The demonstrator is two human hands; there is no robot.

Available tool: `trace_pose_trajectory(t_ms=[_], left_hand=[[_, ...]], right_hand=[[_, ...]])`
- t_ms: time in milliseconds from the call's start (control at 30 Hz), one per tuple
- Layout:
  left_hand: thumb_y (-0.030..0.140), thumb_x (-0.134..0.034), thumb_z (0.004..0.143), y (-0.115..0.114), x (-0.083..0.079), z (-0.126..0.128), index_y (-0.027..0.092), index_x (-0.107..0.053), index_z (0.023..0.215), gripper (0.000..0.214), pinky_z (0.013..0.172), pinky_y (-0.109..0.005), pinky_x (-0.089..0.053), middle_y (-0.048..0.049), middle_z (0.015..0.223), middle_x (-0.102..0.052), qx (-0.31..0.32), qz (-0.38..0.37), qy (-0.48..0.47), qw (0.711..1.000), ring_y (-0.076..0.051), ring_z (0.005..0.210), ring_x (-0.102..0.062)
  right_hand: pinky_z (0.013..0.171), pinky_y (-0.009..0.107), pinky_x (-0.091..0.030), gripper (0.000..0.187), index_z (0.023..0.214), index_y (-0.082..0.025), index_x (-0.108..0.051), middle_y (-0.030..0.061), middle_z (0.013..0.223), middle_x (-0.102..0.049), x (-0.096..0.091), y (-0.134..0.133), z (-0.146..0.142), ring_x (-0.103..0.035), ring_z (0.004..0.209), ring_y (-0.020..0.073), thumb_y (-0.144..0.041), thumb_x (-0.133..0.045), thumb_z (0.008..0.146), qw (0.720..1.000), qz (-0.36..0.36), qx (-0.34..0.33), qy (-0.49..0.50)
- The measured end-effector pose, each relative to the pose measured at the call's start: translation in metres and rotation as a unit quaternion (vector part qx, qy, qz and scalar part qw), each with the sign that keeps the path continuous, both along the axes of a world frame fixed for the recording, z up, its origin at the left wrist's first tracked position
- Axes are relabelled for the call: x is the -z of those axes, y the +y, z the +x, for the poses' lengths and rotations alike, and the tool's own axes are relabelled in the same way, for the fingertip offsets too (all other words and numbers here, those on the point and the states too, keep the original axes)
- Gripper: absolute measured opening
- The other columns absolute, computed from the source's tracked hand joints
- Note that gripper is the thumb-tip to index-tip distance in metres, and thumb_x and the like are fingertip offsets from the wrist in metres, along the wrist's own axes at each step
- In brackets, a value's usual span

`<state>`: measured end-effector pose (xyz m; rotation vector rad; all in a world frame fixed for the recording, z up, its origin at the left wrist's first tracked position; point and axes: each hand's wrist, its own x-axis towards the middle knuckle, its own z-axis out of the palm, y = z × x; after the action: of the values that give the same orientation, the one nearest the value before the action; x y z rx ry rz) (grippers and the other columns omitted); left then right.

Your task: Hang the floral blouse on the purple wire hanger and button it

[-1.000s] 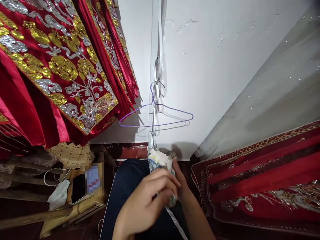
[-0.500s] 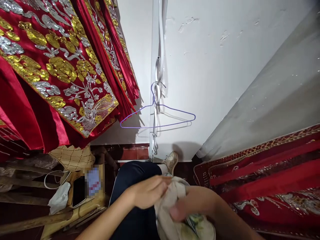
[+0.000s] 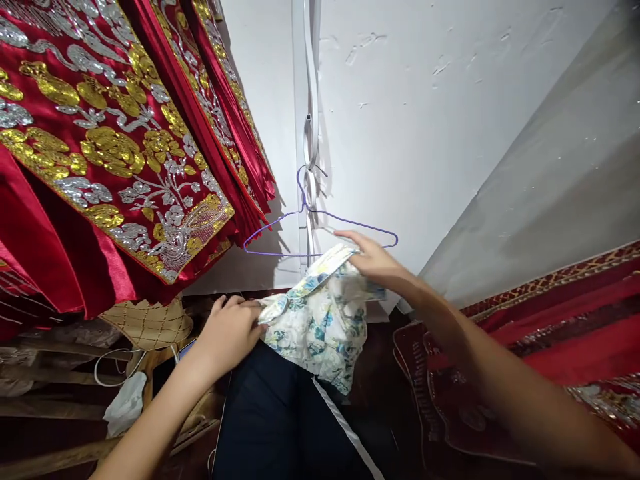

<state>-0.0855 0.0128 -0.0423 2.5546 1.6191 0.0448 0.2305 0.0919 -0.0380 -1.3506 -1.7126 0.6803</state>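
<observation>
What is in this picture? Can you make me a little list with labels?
Holding: left hand grips the floral cloth at one corner; right hand holds its top edge
Near right hand: purple hanger, hanging against the white wall
Left side: red cloth with gold and silver embroidery, hanging
Below: dark trousers

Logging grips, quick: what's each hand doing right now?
Left hand: closed on the floral cloth.
Right hand: closed on its upper edge.
</observation>
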Motion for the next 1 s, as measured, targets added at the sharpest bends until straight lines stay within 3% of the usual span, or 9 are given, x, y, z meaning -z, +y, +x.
trace_pose_trajectory(t_ms=[67, 200, 333, 567, 667, 767, 900, 933, 1000], left_hand=[[0.027, -0.055, 0.088, 0.008, 0.003, -0.003, 0.025, -0.075, 0.1, 0.024, 0.107, -0.057, -0.036, -0.0084, 0.137, -0.064, -0.037, 0.016, 0.035, 0.999, -0.035, 0.129, -0.053], [0.029, -0.047, 0.091, 0.023, 0.019, -0.009, 0.021, -0.076, 0.105, 0.033, 0.102, -0.053, -0.042, -0.0112, 0.14, -0.061, -0.103, 0.021, 0.084, 0.991, -0.035, 0.126, -0.057], [0.032, -0.036, 0.096, 0.038, 0.025, -0.013, 0.02, -0.071, 0.118, 0.043, 0.098, -0.055, -0.045, -0.011, 0.137, -0.063, -0.145, 0.039, 0.079, 0.985, -0.037, 0.115, -0.064], [0.039, -0.029, 0.099, 0.065, -0.012, -0.014, 0.019, -0.056, 0.141, 0.054, 0.081, -0.044, -0.049, -0.0193, 0.112, -0.074, -0.221, 0.108, -0.037, 0.969, -0.039, 0.099, -0.07], [0.036, -0.031, 0.098, 0.079, -0.013, -0.008, 0.018, -0.069, 0.124, 0.049, 0.084, -0.037, -0.049, -0.0149, 0.106, -0.075, -0.15, 0.067, -0.163, 0.973, -0.033, 0.1, -0.069], [0.034, -0.034, 0.097, 0.085, -0.004, 0.01, 0.017, -0.068, 0.122, 0.045, 0.084, -0.03, -0.048, -0.0088, 0.107, -0.073, -0.065, 0.055, -0.322, 0.943, -0.025, 0.098, -0.066], [0.034, -0.037, 0.098, 0.076, -0.005, 0.04, 0.018, -0.063, 0.12, 0.038, 0.065, -0.023, -0.042, -0.0002, 0.078, -0.064, -0.033, 0.096, -0.368, 0.924, -0.016, 0.068, -0.056], [0.034, -0.037, 0.098, 0.073, -0.009, 0.043, 0.018, -0.064, 0.116, 0.036, 0.062, -0.023, -0.04, 0.0012, 0.074, -0.061, -0.021, 0.101, -0.359, 0.928, -0.014, 0.063, -0.052], [0.031, -0.038, 0.097, 0.068, -0.019, 0.043, 0.018, -0.065, 0.109, 0.032, 0.063, -0.022, -0.039, 0.0014, 0.074, -0.061, 0.007, 0.108, -0.333, 0.937, -0.014, 0.063, -0.051]], right_hand=[[0.075, 0.03, -0.048, 0.044, 0.116, -0.022, -0.068, 0.0072, 0.108, -0.07, 0.025, 0.018, -0.009, -0.063, 0.088, 0.0218, -0.023, -0.054, 0.074, 1.0, -0.014, -0.012, -0.001], [0.055, 0.026, -0.033, 0.014, 0.071, -0.019, -0.06, 0.0, 0.065, -0.055, 0.054, 0.024, -0.012, -0.046, 0.061, 0.015, -0.024, -0.048, 0.071, 0.999, -0.033, 0.012, -0.018], [0.052, 0.026, -0.022, 0.013, 0.058, -0.02, -0.043, -0.004, 0.056, -0.036, 0.05, 0.005, 0.004, -0.032, 0.056, 0.011, -0.023, -0.051, 0.068, 0.998, -0.017, 0.056, -0.031], [0.052, 0.026, -0.02, 0.026, 0.055, -0.021, -0.035, -0.0052, 0.055, -0.027, 0.029, -0.025, 0.018, -0.027, 0.055, 0.0102, -0.029, -0.052, 0.074, 1.0, -0.003, 0.02, -0.013], [0.053, 0.026, -0.023, 0.018, 0.056, -0.021, -0.039, -0.0046, 0.055, -0.031, 0.032, -0.031, 0.012, -0.03, 0.056, 0.0111, -0.025, -0.048, 0.071, 1.0, -0.002, -0.007, 0.008], [0.054, 0.026, -0.024, 0.016, 0.056, -0.021, -0.036, -0.0044, 0.056, -0.031, 0.037, -0.036, 0.001, -0.03, 0.057, 0.0114, -0.021, -0.047, 0.068, 0.999, 0.001, -0.026, 0.026], [0.055, 0.027, -0.027, 0.009, 0.058, -0.02, -0.045, -0.0033, 0.056, -0.037, 0.031, -0.045, -0.005, -0.036, 0.057, 0.0126, -0.017, -0.045, 0.066, 0.999, 0.019, -0.025, 0.016], [0.056, 0.027, -0.03, 0.009, 0.065, -0.02, -0.055, -0.0026, 0.059, -0.045, 0.027, -0.048, -0.002, -0.041, 0.059, 0.0137, -0.016, -0.047, 0.066, 1.0, 0.023, -0.014, 0.016], [0.059, 0.027, -0.037, 0.039, 0.103, -0.021, -0.067, -0.0008, 0.069, -0.059, 0.017, -0.051, 0.011, -0.051, 0.064, 0.0167, -0.017, -0.052, 0.067, 0.997, 0.046, 0.05, 0.032]])
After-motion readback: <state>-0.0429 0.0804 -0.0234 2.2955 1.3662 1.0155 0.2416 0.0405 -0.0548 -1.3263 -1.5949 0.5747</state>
